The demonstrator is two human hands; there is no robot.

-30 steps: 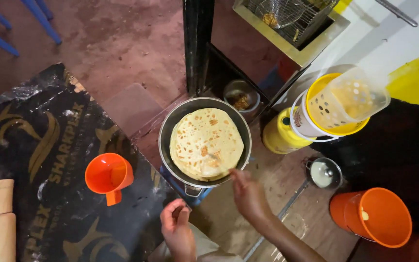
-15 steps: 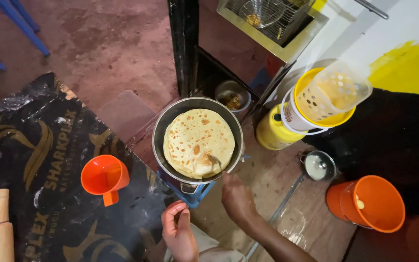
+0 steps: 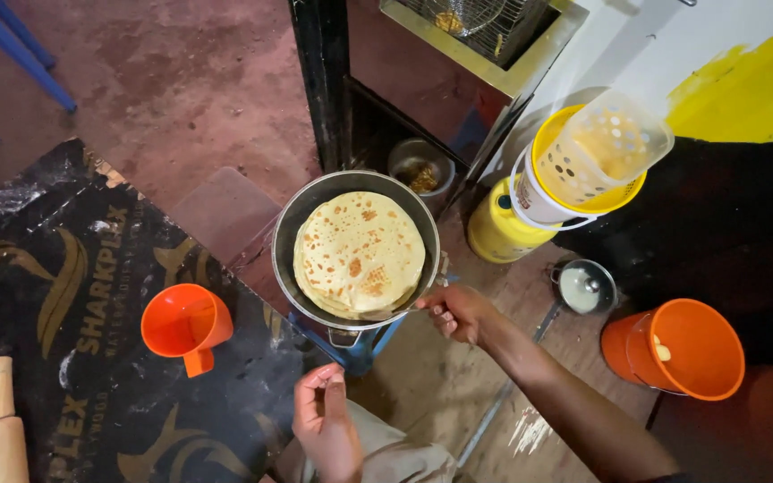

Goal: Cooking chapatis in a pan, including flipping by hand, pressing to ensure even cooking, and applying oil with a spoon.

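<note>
We see open dirt floor at ten to twelve o'clock of the round metal pan [image 3: 290, 259], and crowded ground at three: a yellow jug [image 3: 498, 231], a perforated plastic basket [image 3: 615, 148] in a yellow bucket, an orange bucket [image 3: 677, 349]. The pan holds a browned flatbread [image 3: 358, 255]. An orange cup [image 3: 185, 324] sits at eight. Our right hand [image 3: 460, 313] pinches a thin utensil at the pan's five o'clock rim. Our left hand [image 3: 326, 425] hovers loosely curled, holding nothing.
</note>
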